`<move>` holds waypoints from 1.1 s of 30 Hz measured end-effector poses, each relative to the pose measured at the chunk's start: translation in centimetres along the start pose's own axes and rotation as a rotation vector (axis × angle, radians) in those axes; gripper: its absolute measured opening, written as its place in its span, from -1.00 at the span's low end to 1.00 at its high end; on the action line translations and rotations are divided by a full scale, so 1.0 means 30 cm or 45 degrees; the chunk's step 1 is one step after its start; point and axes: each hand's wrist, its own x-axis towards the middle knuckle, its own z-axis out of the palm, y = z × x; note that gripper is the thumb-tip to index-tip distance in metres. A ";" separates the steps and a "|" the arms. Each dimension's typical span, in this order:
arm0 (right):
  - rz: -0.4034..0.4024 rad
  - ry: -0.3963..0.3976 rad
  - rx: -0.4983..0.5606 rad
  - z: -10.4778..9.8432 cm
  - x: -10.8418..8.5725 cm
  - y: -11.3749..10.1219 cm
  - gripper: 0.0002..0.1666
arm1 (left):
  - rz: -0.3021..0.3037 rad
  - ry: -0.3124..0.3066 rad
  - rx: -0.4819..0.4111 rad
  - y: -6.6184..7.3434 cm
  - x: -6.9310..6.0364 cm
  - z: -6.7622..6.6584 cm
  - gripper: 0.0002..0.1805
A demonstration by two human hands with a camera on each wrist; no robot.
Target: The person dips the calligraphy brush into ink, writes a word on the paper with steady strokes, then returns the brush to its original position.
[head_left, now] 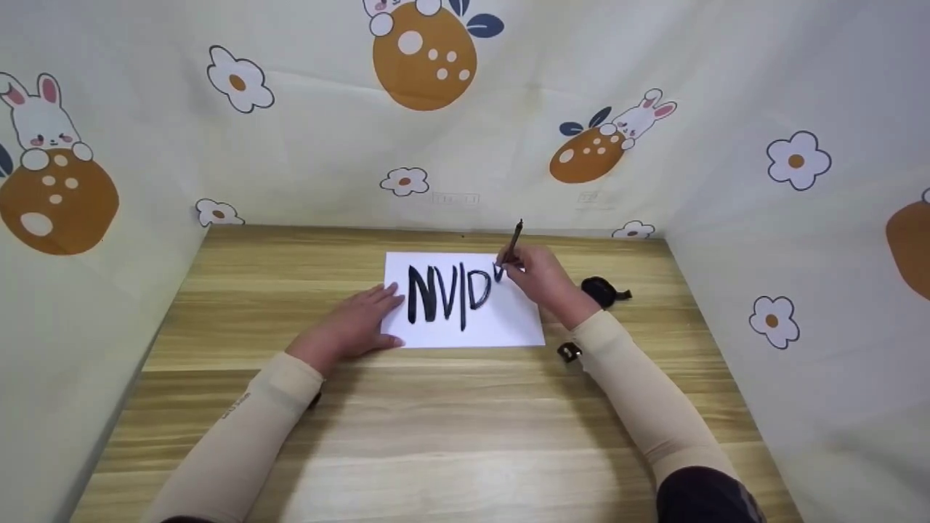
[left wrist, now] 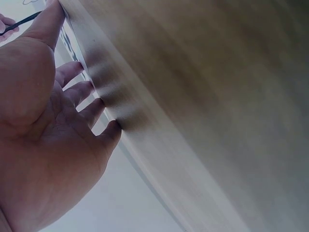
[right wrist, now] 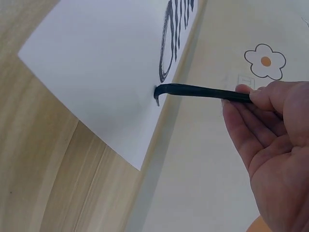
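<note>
A white sheet of paper (head_left: 465, 338) lies on the wooden table with the large black letters "NVID" and the beginning of another stroke at its upper right. My right hand (head_left: 541, 272) pinches a dark brush pen (right wrist: 205, 92) between thumb and fingers. In the right wrist view the pen's soft black tip bends against the paper, beside a short fresh stroke. My left hand (head_left: 356, 319) rests at the sheet's left edge, fingers spread, with fingertips and thumb on the paper. In the left wrist view its palm and fingers (left wrist: 89, 92) show from below.
By the right forearm sits a round black object (head_left: 599, 290) with a small protruding part. A small black shiny piece (head_left: 569, 353) lies nearer, next to the sleeve. Pale cloth walls (head_left: 312, 160) with rabbit and flower prints enclose the wooden table (head_left: 450, 436) at the back and both sides.
</note>
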 end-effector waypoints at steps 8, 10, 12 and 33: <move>-0.027 -0.037 0.012 -0.005 -0.010 -0.010 -0.84 | 0.001 0.010 -0.003 0.002 0.001 -0.004 -0.04; -0.030 -0.052 0.034 -0.006 -0.015 -0.013 -0.83 | 0.001 0.015 -0.004 0.000 0.001 -0.003 -0.04; -0.029 -0.065 0.048 -0.006 -0.019 -0.015 -0.83 | 0.003 0.021 -0.004 -0.001 0.001 -0.002 -0.05; -0.067 -0.122 0.050 -0.010 -0.079 -0.039 -0.84 | 0.016 0.012 -0.004 -0.004 0.001 0.001 -0.04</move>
